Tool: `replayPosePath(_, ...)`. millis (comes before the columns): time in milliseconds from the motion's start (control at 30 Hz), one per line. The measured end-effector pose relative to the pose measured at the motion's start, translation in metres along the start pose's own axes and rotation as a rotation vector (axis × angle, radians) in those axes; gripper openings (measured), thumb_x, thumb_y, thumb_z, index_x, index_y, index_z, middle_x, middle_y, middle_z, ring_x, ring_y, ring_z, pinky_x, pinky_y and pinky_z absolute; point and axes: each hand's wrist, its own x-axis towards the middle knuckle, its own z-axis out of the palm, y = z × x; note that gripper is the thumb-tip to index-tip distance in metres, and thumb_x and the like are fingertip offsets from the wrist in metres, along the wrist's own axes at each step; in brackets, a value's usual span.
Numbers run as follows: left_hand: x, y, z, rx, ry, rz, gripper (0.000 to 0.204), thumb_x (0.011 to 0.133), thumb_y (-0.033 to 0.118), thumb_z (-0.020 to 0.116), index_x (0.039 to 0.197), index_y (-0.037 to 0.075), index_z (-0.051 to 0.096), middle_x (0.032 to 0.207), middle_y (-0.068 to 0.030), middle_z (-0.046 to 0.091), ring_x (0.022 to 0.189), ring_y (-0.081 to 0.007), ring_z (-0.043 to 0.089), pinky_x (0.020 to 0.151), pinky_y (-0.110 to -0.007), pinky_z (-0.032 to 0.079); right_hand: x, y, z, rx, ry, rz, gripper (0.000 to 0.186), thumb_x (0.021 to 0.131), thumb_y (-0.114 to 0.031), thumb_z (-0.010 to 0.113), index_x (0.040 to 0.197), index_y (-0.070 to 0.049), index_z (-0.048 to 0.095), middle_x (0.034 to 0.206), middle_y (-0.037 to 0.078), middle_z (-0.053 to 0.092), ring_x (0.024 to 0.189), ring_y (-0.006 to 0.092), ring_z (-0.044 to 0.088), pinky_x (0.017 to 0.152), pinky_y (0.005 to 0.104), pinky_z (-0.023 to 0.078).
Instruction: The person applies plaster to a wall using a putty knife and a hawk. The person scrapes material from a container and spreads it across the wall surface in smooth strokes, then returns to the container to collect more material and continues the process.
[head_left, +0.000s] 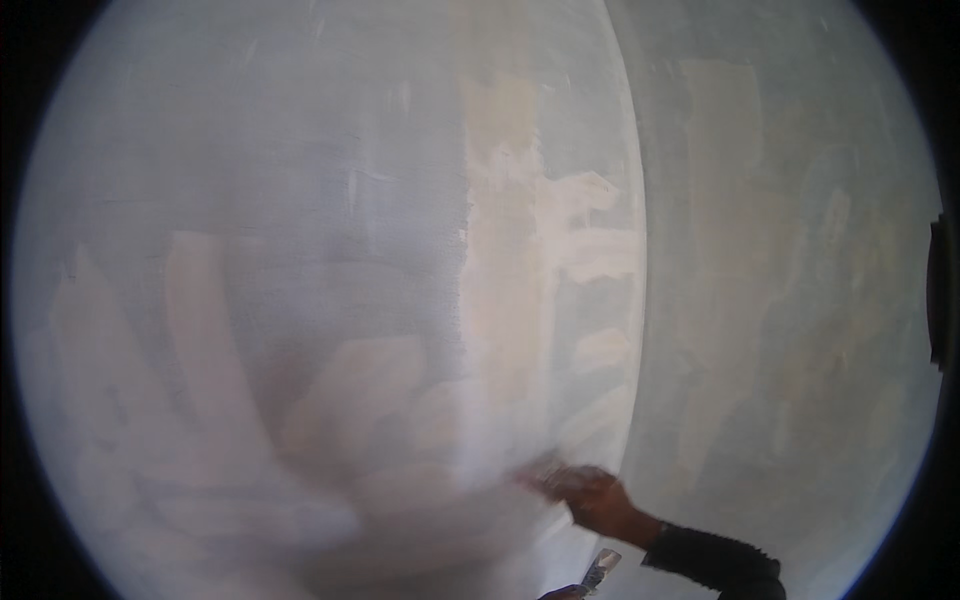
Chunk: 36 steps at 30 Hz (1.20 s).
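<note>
My right hand [598, 502], in a dark sleeve, reaches from the lower right to the pale wall [350, 200]. Its fingers are closed round a flat tool [547, 466] held against or very close to the surface. Motion smears this tool and the fingertips, so its exact kind does not show. Below, at the lower edge, only part of my left hand [565, 593] appears. It grips a putty knife [603, 567] whose blade points up and carries some pale and dark filler. Broad cream patches of filler [505, 250] run down the wall ahead.
A vertical corner line [641, 250] divides the front wall from a greyer side wall [790, 300] on the right, which also bears lighter patches. Smeared filler covers the lower left wall. A dark object [938, 295] stands at the far right rim, its kind unclear.
</note>
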Motion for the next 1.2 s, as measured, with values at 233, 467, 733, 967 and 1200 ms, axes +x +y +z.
replayPosePath(233, 0.013, 0.073, -0.024, 0.101, 0.04, 0.15, 0.039, 0.102, 0.035, 0.054, 0.119, 0.001, 0.061, 0.082, -0.0082, 0.065, 0.061, -0.0166, 0.058, 0.053, -0.028, 0.048, 0.282, 0.078, -0.11, -0.386, 0.626, -0.226, 0.043, 0.078, 0.007, 0.066, 0.121, -0.002, 0.066, 0.112, 0.016, 0.071, 0.102, 0.0371, 0.067, 0.085, 0.0482, 0.055)
replayPosePath(467, 0.009, 0.085, -0.047, 0.197, 0.079, 0.287, 0.038, 0.102, 0.034, 0.054, 0.12, 0.001, 0.061, 0.083, -0.0076, 0.065, 0.063, -0.0159, 0.059, 0.056, -0.028, 0.048, 0.347, 0.029, -0.043, -0.348, 0.462, -0.169, 0.057, 0.078, -0.007, 0.078, 0.133, -0.014, 0.064, 0.143, 0.013, 0.056, 0.134, 0.0365, 0.051, 0.106, 0.0521, 0.047)
replayPosePath(733, -0.001, 0.087, -0.063, 0.267, 0.13, 0.402, 0.036, 0.103, 0.032, 0.054, 0.12, 0.001, 0.06, 0.085, -0.0069, 0.064, 0.066, -0.0152, 0.059, 0.058, -0.028, 0.049, 0.304, 0.076, -0.076, -0.305, 0.588, 0.155, 0.042, 0.083, -0.005, 0.07, 0.123, 0.002, 0.063, 0.099, 0.019, 0.071, 0.09, 0.0339, 0.072, 0.077, 0.043, 0.059)
replayPosePath(967, -0.018, 0.082, -0.079, 0.317, 0.187, 0.515, 0.035, 0.103, 0.03, 0.054, 0.121, 0.001, 0.06, 0.087, -0.0064, 0.064, 0.068, -0.0146, 0.06, 0.06, -0.028, 0.049, 0.402, 0.02, -0.069, -0.249, 0.67, 0.273, 0.026, 0.087, -0.012, 0.069, 0.11, -0.001, 0.069, 0.08, 0.017, 0.07, 0.074, 0.0348, 0.07, 0.069, 0.0442, 0.056)
replayPosePath(1200, -0.041, 0.068, -0.073, 0.43, 0.252, 0.631, 0.033, 0.104, 0.029, 0.053, 0.121, 0.001, 0.06, 0.088, -0.0058, 0.064, 0.07, -0.0139, 0.06, 0.062, -0.028, 0.049, 0.391, -0.172, 0.0, -0.244, 0.425, -0.369, 0.045, 0.089, -0.003, 0.062, 0.133, 0.007, 0.058, 0.124, 0.029, 0.065, 0.107, 0.0378, 0.068, 0.084, 0.0413, 0.061)
